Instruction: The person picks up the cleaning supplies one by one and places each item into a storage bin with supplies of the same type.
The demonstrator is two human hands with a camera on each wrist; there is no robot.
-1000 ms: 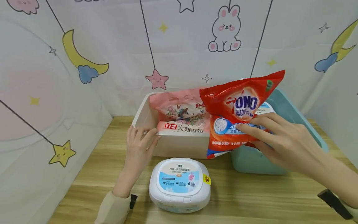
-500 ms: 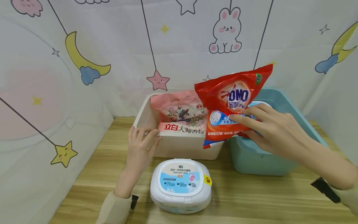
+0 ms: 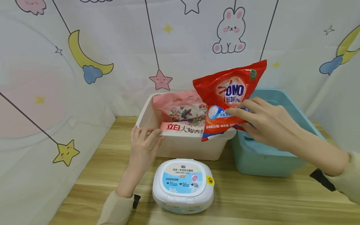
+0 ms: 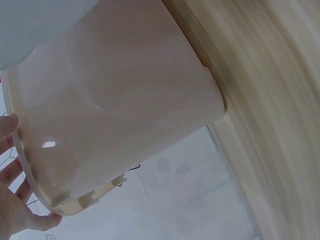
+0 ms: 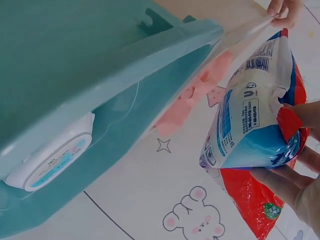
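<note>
The right hand (image 3: 270, 125) pinches a red OMO bag (image 3: 233, 93) by its side, holding it tilted above the right end of the cream bin (image 3: 191, 147). In the right wrist view the fingers of the right hand (image 5: 300, 175) grip the crumpled back of the bag (image 5: 250, 120). The left hand (image 3: 143, 147) has its fingers curled over the cream bin's front rim near the left corner; the left wrist view shows the left hand (image 4: 15, 195) on that rim. Inside the cream bin lies a pink bag (image 3: 182, 109), partly hidden by the red one.
A teal bin (image 3: 264, 162) stands right of the cream bin; a white tub (image 5: 55, 160) lies inside it, seen in the right wrist view. Another white lidded tub (image 3: 182, 187) sits on the wooden table (image 3: 253, 200) in front. A patterned cloth (image 3: 126, 47) hangs behind.
The right hand has carried the red bag leftward and slightly up, from near the teal bin to over the cream bin's right end. The left hand keeps its place on the rim.
</note>
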